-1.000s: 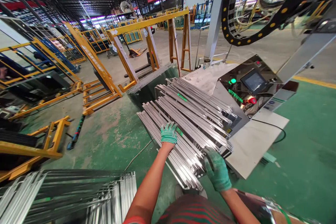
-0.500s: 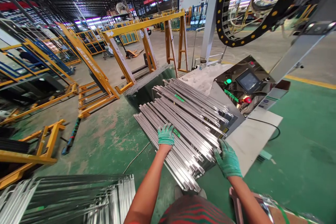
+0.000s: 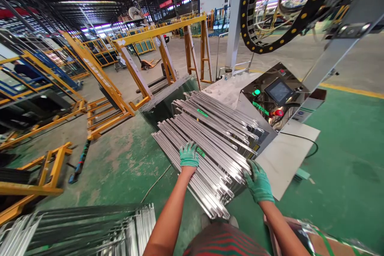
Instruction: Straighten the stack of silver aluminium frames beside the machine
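A thick stack of shiny aluminium frames (image 3: 210, 144) leans against a steel machine cabinet (image 3: 270, 108). My left hand (image 3: 189, 155), in a green glove, lies on top of the stack near a green label, fingers curled over the bars. My right hand (image 3: 258, 182), also green-gloved, presses against the stack's right corner ends, fingers wrapped on the frame ends.
The cabinet carries a touchscreen (image 3: 278, 91), a green lamp and a red button. A black cable chain (image 3: 270, 44) arcs overhead. Yellow steel racks (image 3: 132, 68) stand to the left. More aluminium frames (image 3: 90, 228) lie at lower left. A glass sheet (image 3: 168, 100) leans behind the stack.
My right hand moved from the near end of the stack up to its right corner. The left hand stayed on top. The view shifted slightly.
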Motion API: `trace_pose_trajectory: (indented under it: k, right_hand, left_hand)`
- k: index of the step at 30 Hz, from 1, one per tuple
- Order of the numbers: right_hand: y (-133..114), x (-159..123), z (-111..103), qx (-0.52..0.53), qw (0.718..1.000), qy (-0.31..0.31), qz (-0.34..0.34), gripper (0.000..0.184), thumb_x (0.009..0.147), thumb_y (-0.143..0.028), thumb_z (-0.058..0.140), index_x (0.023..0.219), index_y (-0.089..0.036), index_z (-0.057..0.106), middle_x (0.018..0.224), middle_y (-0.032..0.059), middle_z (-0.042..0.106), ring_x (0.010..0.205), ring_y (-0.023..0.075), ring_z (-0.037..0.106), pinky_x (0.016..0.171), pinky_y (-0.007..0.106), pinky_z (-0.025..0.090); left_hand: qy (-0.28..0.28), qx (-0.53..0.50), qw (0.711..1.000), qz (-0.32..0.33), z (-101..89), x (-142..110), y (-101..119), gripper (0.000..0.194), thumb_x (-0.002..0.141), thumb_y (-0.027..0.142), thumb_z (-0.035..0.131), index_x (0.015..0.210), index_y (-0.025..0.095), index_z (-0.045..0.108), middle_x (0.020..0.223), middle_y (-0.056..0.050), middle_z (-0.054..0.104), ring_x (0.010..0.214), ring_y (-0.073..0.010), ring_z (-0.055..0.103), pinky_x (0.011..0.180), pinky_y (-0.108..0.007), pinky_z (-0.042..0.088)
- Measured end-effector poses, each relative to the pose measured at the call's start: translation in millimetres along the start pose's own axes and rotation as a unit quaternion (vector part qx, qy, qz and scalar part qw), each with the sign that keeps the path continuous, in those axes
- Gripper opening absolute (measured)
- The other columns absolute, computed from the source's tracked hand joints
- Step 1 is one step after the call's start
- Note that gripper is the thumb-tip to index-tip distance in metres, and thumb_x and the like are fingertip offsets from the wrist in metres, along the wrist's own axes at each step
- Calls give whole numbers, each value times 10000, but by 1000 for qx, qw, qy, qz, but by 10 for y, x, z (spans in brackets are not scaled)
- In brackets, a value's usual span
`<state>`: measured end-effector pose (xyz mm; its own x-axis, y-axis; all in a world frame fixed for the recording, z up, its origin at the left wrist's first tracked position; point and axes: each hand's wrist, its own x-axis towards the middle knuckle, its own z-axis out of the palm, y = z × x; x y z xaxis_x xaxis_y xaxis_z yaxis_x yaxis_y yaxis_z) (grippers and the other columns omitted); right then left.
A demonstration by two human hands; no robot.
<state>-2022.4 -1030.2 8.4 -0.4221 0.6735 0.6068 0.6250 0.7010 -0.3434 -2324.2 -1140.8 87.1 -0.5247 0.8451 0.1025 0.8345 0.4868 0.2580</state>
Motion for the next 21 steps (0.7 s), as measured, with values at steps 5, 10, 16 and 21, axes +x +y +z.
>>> trace_pose_trajectory:
  k: [5, 10, 16, 21]
  right_hand:
    - [5, -33, 24, 15, 1000, -5, 13, 535, 1020, -508, 349, 1288, -102, 572, 1209, 192, 604, 1035, 341, 617, 857, 520, 580]
    - [-4, -53, 16, 16, 1000, -10, 13, 498, 1010, -461, 372, 1306, -107, 560, 1229, 197, 590, 1066, 335, 599, 886, 511, 561]
    - [-40, -39, -8, 15, 1000, -3, 7, 519, 1018, -481, 350, 1284, -95, 571, 1203, 204, 595, 1059, 332, 604, 871, 499, 569]
    - [-34, -40, -8, 24, 1000, -8, 16, 517, 1010, -484, 361, 1308, -112, 562, 1203, 202, 597, 1075, 332, 599, 892, 511, 556]
  left_hand:
    - [1, 15, 1000, 6, 27, 5, -17, 457, 931, 193, 497, 1374, 258, 588, 1564, -42, 401, 1453, -249, 329, 1235, -518, 166]
    - [21, 21, 1000, 8, 82, 15, -54, 531, 913, 187, 483, 1444, 184, 498, 1513, -91, 472, 1407, -233, 404, 1243, -493, 163]
    - [55, 8, 998, 9, 129, 9, -61, 556, 885, 179, 485, 1438, 121, 478, 1499, -126, 482, 1386, -234, 432, 1240, -483, 174]
    - [66, -21, 998, 6, 120, -9, -58, 543, 892, 174, 485, 1432, 115, 479, 1460, -112, 530, 1358, -230, 461, 1242, -482, 168]
